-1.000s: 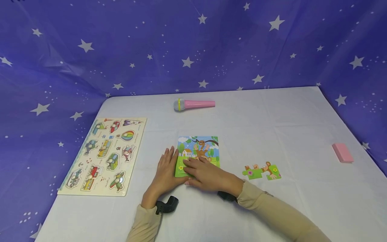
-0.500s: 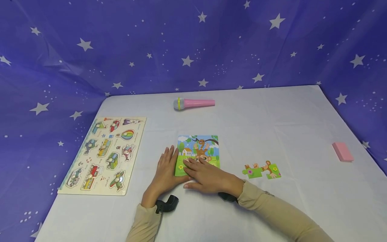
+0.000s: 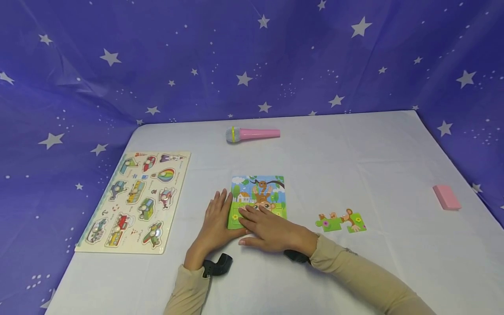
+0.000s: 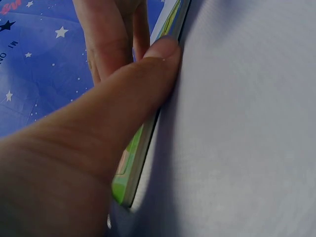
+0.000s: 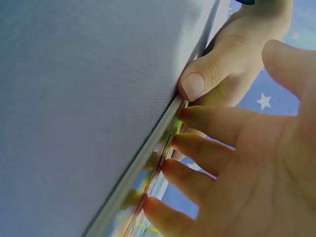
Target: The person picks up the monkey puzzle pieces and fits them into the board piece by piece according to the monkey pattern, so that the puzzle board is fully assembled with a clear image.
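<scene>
A small monkey jigsaw puzzle lies flat on the table, its near part covered by my hands. My left hand rests along its left side with extended fingers, and the thumb presses along the near edge in the left wrist view. My right hand lies over the lower part, palm down. In the right wrist view its spread fingertips touch the puzzle's face, close beside the left thumb. Right of the puzzle lie two loose jigsaw pieces, one with a purple flower and one with a monkey's arm.
On the left lies a cream peg puzzle board with vehicle shapes. A pink toy microphone lies at the back, and a pink block sits near the right edge. A starry blue cloth surrounds the white table.
My right hand has slid slightly toward me over the puzzle, showing the monkey's eyes. The left hand and the loose pieces stay in place.
</scene>
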A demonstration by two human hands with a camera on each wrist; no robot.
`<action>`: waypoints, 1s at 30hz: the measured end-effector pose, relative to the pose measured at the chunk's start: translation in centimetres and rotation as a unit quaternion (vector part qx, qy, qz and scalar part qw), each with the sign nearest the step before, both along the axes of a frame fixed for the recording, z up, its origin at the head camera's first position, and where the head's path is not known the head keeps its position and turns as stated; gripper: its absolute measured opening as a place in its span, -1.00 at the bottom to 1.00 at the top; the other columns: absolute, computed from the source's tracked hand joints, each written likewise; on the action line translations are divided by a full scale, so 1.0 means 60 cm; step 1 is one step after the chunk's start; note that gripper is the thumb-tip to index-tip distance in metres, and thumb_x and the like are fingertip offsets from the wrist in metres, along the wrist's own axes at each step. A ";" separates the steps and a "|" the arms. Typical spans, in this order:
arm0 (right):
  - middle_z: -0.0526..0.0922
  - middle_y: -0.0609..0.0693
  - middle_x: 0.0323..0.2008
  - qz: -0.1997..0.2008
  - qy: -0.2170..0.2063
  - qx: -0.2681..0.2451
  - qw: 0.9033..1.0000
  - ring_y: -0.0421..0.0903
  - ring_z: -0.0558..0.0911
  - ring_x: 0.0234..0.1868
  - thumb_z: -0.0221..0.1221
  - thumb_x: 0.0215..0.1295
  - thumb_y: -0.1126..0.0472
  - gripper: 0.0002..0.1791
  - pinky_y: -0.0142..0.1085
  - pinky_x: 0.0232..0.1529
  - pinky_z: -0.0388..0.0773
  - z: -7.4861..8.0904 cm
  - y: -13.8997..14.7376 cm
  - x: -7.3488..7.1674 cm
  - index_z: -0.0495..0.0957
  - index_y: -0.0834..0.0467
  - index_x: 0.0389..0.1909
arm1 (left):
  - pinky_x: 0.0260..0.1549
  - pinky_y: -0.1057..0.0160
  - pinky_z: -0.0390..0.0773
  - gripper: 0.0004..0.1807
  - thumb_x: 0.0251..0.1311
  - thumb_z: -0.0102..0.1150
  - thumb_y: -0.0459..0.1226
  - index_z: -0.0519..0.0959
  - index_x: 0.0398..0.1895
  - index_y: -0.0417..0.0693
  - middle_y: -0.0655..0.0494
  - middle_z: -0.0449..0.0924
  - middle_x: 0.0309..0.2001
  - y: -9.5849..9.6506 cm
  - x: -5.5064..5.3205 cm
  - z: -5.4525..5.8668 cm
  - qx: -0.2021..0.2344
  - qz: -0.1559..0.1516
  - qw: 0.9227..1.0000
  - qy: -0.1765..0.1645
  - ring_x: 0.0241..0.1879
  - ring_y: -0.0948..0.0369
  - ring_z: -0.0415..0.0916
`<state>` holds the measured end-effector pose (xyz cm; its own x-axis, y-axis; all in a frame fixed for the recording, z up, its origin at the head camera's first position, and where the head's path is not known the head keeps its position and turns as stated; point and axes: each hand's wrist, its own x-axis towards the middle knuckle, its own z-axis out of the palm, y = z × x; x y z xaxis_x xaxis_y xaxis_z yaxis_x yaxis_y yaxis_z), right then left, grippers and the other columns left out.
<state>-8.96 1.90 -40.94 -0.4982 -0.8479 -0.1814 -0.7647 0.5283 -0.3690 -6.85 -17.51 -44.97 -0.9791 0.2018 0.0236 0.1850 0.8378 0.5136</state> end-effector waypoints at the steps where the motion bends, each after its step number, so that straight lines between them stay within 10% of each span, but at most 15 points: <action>1: -0.01 0.04 0.42 -0.001 0.001 -0.003 1.000 0.00 -0.04 0.44 -0.25 0.33 -0.26 -0.28 -0.02 0.41 -0.10 0.000 0.000 0.000 0.15 0.14 0.33 | 0.34 -0.12 -0.21 0.19 -0.24 0.34 0.16 -0.04 0.39 -0.23 -0.18 -0.19 0.43 0.000 0.000 0.000 0.000 0.000 1.000 0.001 0.43 -0.09 -0.32; 12: 0.31 0.00 0.28 -0.035 0.026 -0.093 0.995 -0.03 0.23 0.34 -0.05 0.27 -0.19 -0.42 -0.04 0.32 0.17 0.005 0.031 -0.013 0.32 0.03 0.23 | 0.35 -0.10 -0.21 0.20 -0.26 0.34 0.17 -0.03 0.39 -0.22 -0.16 -0.17 0.43 0.002 0.000 0.002 0.009 0.003 1.000 -0.002 0.43 -0.07 -0.32; 30: 0.55 0.12 0.04 -0.217 0.033 -0.110 0.969 0.05 0.50 0.11 0.17 0.18 0.03 -0.47 -0.04 0.10 0.42 0.017 0.269 -0.040 0.42 0.25 0.11 | 0.37 -0.08 -0.23 0.21 -0.25 0.32 0.19 -0.06 0.40 -0.20 -0.13 -0.19 0.44 0.003 0.000 0.002 0.015 0.007 1.000 -0.017 0.44 -0.04 -0.35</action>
<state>-11.35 18.07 -39.91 -0.8205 -0.5711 0.0245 -0.5143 0.7188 -0.4679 -6.85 -17.36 -44.86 -0.9821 0.1882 -0.0039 0.1559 0.8245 0.5440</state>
